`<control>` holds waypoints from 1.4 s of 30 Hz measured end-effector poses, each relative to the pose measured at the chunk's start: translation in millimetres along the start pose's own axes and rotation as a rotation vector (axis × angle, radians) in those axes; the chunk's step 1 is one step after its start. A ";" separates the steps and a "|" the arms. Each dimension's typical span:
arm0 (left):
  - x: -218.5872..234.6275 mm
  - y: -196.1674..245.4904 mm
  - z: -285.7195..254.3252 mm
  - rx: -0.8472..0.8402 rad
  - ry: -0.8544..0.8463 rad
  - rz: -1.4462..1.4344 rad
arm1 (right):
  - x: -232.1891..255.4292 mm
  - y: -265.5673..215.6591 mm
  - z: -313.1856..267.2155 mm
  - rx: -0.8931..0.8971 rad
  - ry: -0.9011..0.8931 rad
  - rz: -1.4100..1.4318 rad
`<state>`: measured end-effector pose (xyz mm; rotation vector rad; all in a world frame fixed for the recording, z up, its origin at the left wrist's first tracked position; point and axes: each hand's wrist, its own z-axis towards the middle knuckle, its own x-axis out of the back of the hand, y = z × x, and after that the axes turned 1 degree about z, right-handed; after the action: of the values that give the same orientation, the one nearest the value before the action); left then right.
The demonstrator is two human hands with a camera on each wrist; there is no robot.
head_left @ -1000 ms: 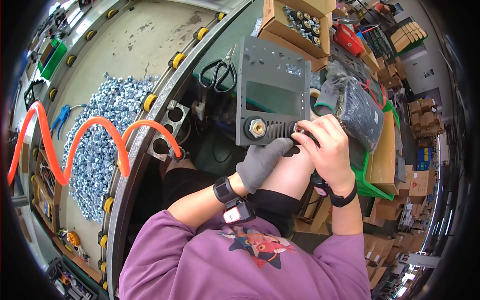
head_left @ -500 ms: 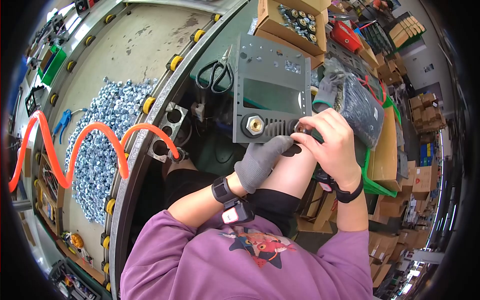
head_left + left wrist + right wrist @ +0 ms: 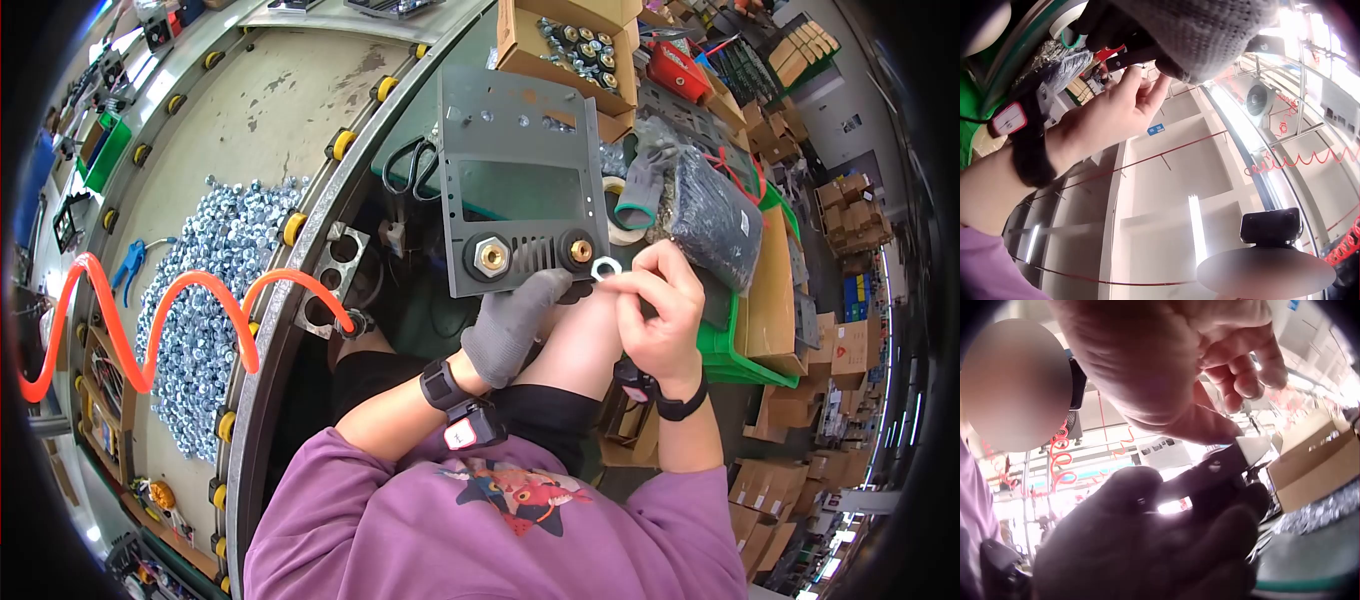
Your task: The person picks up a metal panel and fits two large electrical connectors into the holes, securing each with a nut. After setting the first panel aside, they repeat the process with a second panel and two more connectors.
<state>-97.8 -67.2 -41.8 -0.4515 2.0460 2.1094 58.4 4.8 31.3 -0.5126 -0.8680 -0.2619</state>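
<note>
Metal panel [image 3: 520,145], likely stiff and best held by its edges, sits gripped in a curled, gloved left hand [image 3: 512,330] as the right hand [image 3: 662,315] pinches a nut [image 3: 597,269].

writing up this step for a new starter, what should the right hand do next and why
Probably bring the silver nut over the nearer brass fitting and start it by fingertip. The right hand holds the nut just beside that fitting, which shows no nut, while the other brass fitting has one; the gloved left hand grips the panel's lower edge.
</note>
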 end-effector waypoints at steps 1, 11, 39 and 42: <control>-2.0 2.4 -0.6 0.003 -0.003 0.003 | 0.9 0.1 -4.7 -0.035 0.009 0.114; -20.3 -12.9 26.3 0.053 -0.256 -0.826 | 0.3 13.6 -9.9 -0.181 0.002 0.295; 64.7 19.0 -5.4 -0.011 -0.133 -0.447 | -79.0 175.4 -79.9 -0.403 0.354 -0.427; 70.0 16.3 -25.6 0.010 -0.126 -0.313 | -86.5 171.9 -80.9 -0.369 0.424 -0.546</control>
<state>-166.4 -99.6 -49.9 -0.5795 1.7838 1.8916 129.8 109.1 -134.8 -0.5261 -0.5272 -1.0074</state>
